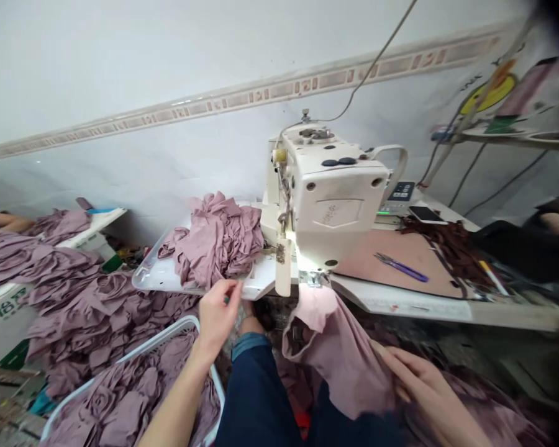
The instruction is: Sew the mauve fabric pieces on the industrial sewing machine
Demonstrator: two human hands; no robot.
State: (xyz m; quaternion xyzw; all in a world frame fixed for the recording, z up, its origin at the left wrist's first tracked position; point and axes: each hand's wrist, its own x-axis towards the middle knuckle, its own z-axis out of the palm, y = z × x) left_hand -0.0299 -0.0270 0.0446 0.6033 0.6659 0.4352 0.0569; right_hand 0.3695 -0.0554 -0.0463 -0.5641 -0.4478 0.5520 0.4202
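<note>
A mauve garment piece (354, 360) hangs from under the presser foot of a white sewing machine (340, 198), its upper edge lit by the machine's lamp. My right hand (417, 382) grips this garment at its right side, fingers closed on the cloth. My left hand (218, 313) is by the front edge of the table, left of the machine, with thumb and forefinger pinched together. What it pinches, if anything, is too small to make out. Just beyond it, a heap of mauve cloth pieces (218, 239) lies on a white tray (151, 279).
A white basket (189, 323) full of mauve pieces stands low at the left, beside more heaped cloth (88, 304). Purple thread snips (403, 266) lie on a pinkish mat (368, 248), with a phone (427, 215) behind. Another person's arm (4, 220) shows at far left.
</note>
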